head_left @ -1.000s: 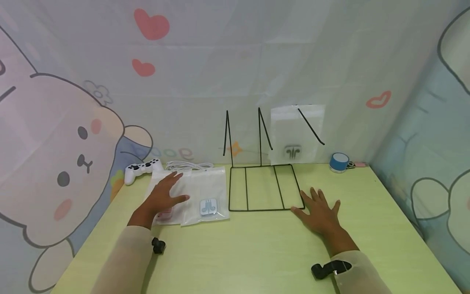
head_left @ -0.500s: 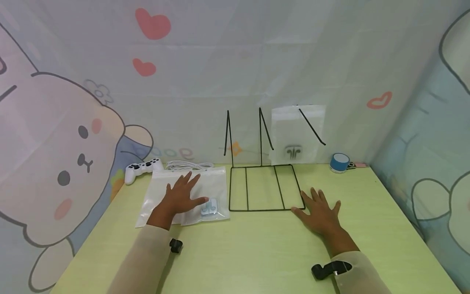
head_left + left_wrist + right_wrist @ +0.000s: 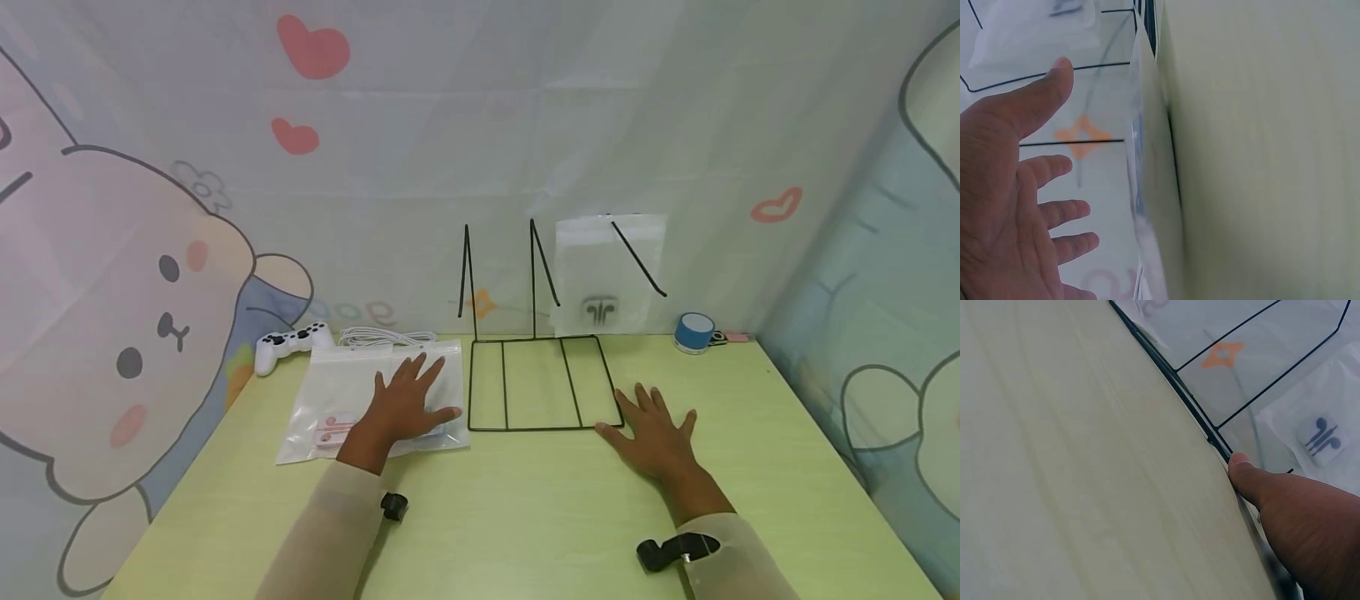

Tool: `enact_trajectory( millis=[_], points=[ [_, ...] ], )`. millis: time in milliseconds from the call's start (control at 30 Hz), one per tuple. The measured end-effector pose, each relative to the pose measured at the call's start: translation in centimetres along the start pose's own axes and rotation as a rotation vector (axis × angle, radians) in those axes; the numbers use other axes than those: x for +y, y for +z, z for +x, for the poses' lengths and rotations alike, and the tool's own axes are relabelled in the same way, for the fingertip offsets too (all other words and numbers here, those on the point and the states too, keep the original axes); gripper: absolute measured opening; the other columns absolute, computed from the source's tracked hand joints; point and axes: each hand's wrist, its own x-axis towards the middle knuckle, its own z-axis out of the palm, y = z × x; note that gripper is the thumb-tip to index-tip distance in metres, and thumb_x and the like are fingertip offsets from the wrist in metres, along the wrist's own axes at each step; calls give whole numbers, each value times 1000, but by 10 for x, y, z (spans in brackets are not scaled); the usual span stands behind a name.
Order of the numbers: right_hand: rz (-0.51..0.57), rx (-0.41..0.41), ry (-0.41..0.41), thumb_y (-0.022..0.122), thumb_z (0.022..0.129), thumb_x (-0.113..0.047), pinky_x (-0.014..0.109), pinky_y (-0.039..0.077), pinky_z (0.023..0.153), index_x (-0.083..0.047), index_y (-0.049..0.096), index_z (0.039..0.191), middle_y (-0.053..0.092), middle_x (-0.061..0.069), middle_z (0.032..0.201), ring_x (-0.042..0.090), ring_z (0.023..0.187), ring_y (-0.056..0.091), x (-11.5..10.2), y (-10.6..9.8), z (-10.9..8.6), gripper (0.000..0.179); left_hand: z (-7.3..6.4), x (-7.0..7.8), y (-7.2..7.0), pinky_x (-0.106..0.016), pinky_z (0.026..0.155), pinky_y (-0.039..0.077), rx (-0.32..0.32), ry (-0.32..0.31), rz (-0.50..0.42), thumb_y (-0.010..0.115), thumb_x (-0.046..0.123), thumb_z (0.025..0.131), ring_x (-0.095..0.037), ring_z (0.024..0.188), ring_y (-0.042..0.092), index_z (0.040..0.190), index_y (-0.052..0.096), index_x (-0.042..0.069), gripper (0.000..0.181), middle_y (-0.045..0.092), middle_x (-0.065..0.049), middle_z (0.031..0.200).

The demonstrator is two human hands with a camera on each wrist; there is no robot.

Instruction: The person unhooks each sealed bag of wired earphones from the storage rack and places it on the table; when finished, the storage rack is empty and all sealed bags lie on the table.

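Note:
Two clear zip bags lie flat on the table, overlapping. The left bag (image 3: pixel 324 392) shows pink earphones (image 3: pixel 333 429) inside; the right bag (image 3: pixel 454 379) lies largely under my left hand (image 3: pixel 405 407), which hides most of its earphone case. That hand is spread above the bags, and the left wrist view (image 3: pixel 1010 187) shows its fingers holding nothing. A black wire display rack (image 3: pixel 540 429) stands to the right, with another bag (image 3: pixel 615 262) of earphones hanging on its right prong. My right hand (image 3: pixel 654 433) is spread at the base's front right corner, thumb touching the wire (image 3: pixel 1219 440).
A white game controller (image 3: pixel 288 343) and a coiled white cable (image 3: pixel 382 337) are at the back left. At the back right stand a blue round container (image 3: pixel 693 332) and a small pink-and-black item (image 3: pixel 731 337). A printed cloth (image 3: pixel 420 125) backs the pale table (image 3: pixel 525 517).
My left hand has slid rightward over the bags, from the left one to the right one, uncovering the pink earphones. My right hand and the rack stay put.

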Motion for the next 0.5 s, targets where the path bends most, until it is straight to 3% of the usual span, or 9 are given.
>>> enact_trajectory(
  millis=[500],
  points=[
    [0, 5, -4, 51, 105, -74, 93, -8, 117, -14, 37, 172, 20, 27, 180, 54, 168, 11, -3, -3, -3, 91, 14, 45, 20, -85, 127, 10, -24, 55, 48, 60, 70, 103, -45, 169, 24, 175, 30, 27, 89, 22, -14, 183]
  ],
)
